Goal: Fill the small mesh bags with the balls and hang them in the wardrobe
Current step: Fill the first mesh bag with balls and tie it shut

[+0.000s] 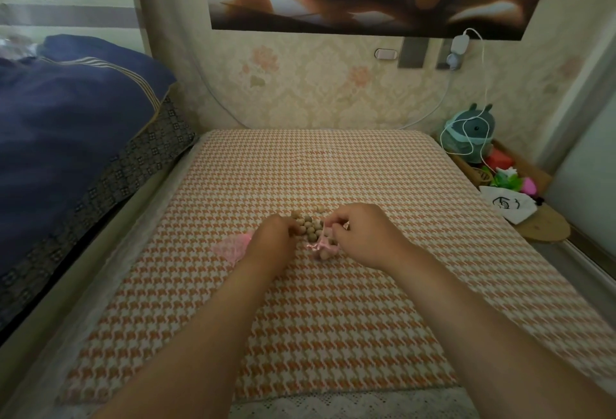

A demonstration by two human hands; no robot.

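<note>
Inspecting from the largest item down: the mattress [333,285], covered in an orange-and-white houndstooth cloth, carries all the work. It is a soft, yielding surface with no lip at its edges, so any loose ball can run; the risk is greatest toward the right edge, where a cluttered ledge and a gap lie alongside.

The left hand [271,238] rests fingers-down at the near left side of the heap, fingers curled together on the balls; whether it actually pinches one cannot be told, as the fingertips are hidden. A careless scoop here is likely to scatter the heap.

The right hand [360,235] pinches the gathered neck of a pink mesh bag [321,247], which lies on the mattress just right of the heap and appears to hold some balls already. The mouth looks nearly closed; feeding balls one-handed into so narrow an opening may cause misses or spill what is inside, and a hard pull on the thin drawstring could snag the mesh.

A second pink mesh bag [233,245] lies flat, partly under the left wrist, and could be dragged off or crushed.

The balls [308,227], small and tan, sit heaped near the mattress centre. No wardrobe is in view; hanging is not yet begun.
</note>
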